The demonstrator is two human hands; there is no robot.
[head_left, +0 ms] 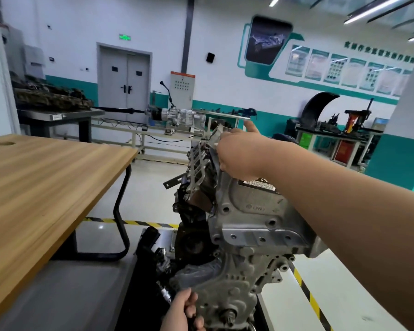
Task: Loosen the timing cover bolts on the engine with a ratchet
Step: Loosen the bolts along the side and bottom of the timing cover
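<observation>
Workshop floor (151,187) | right hand (237,154) grips engine (249,211) | left hand (179,311) holds ratchet (165,293)

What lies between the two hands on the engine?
In the head view, the grey timing cover spans the stretch from the right hand on top to the left hand holding the ratchet.
</observation>
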